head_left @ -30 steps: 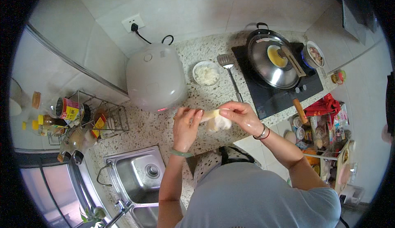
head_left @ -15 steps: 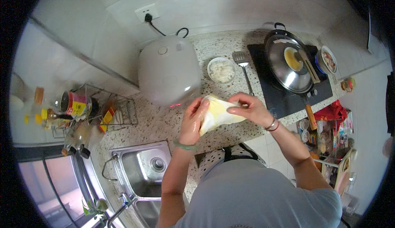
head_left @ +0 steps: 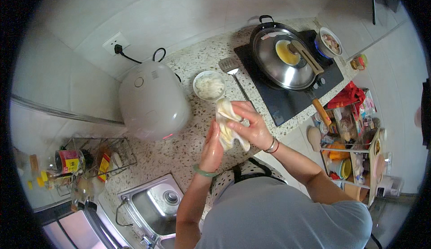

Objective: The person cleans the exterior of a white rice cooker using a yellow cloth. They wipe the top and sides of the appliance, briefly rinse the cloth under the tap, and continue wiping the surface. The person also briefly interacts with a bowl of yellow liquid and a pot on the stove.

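Observation:
A white and yellow cloth (head_left: pixel 226 134) is bunched between my two hands above the counter's front edge. My right hand (head_left: pixel 254 126) is closed on it from the right, thumb and fingers pressing into the folds. My left hand (head_left: pixel 211 149) presses against its left side, thumb upright; the cloth hides most of the other fingers. Both hands look wet. Just beyond them, a white bowl of rice (head_left: pixel 209 86) and a slotted metal spatula (head_left: pixel 234 75) lie on the speckled counter.
A grey rice cooker (head_left: pixel 155 100) stands left of the bowl. On the black cooktop (head_left: pixel 287 107) sits a lidded wok (head_left: pixel 294 76). Behind it stands a bowl of meat pieces (head_left: pixel 331 44). A steel sink (head_left: pixel 155 206) lies lower left, a wire rack (head_left: pixel 130 152) above it, shelves (head_left: pixel 354 148) at right.
The spread cloth has been gathered into a bunch, and my hands have come closer together around it. The whole view has turned, shifting the counter things left.

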Available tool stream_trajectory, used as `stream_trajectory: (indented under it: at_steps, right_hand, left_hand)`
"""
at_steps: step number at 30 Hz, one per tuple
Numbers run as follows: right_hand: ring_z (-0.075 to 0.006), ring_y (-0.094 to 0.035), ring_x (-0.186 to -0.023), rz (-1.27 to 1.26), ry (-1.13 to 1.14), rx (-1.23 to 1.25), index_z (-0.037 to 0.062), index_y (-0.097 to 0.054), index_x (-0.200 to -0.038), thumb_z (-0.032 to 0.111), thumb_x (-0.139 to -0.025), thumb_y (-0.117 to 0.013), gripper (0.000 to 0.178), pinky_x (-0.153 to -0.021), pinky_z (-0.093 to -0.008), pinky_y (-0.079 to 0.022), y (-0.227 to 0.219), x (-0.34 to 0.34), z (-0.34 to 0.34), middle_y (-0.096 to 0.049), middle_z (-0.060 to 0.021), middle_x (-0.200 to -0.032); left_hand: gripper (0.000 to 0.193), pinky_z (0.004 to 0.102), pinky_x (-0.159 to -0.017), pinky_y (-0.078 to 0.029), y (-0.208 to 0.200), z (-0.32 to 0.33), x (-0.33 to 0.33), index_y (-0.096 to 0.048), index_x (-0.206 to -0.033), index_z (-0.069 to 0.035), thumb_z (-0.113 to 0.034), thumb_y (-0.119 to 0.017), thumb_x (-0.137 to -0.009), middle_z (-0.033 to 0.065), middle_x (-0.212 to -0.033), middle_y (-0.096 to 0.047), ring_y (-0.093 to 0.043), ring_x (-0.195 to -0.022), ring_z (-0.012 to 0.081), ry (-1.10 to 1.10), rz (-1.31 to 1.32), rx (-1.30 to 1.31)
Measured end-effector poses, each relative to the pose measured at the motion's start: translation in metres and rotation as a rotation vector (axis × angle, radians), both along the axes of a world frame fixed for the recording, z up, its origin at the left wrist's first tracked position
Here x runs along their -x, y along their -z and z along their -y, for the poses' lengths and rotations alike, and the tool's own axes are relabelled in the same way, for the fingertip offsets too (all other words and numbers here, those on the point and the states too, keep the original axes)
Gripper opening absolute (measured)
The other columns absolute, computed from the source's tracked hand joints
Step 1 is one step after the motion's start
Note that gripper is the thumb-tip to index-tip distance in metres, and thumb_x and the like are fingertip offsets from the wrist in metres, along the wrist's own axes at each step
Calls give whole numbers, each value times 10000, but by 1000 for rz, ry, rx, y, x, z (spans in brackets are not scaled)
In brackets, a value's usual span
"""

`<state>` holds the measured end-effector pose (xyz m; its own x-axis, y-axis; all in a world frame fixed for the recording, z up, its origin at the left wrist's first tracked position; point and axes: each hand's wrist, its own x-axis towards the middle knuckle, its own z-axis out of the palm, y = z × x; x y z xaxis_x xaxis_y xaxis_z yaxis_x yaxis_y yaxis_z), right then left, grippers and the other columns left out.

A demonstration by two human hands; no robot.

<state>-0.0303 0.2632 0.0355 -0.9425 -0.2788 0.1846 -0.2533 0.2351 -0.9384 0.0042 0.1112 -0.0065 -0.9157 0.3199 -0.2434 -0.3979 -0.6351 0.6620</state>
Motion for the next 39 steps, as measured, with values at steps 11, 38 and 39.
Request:
stream_trajectory:
  at_steps: [11,38,39]
  right_hand:
    - [-349,-495,-1197,-160,242,-482,14,-443,-1323,40,-840,-585,504,-1022,-458,-342,22,-23,-63,-502,-214,-1295]
    - [-383,-647,-750,58,722,-1120,125,-556,-1114,84,-839,-448,298,-635,-469,-530,44,67,-200,-658,-176,-917]
    - [-383,-646,-748,27,691,-1104,128,-557,-1116,86,-844,-446,296,-637,-468,-530,43,64,-193,-657,-177,-909]
  left_hand:
    - [724,355,-1133,-160,-18,-94,1,-234,-1441,-66,-602,-229,-954,72,-1480,-281,-247,-1370,207,236,131,-358]
    - [478,321,-1040,-327,-5,-218,43,-346,-1390,-111,-386,-382,-1001,-1,-1337,-442,-424,-1209,132,436,204,-537]
    - [476,325,-1040,-326,-3,-210,39,-349,-1390,-111,-382,-386,-1000,-1,-1336,-442,-424,-1209,132,438,213,-539]
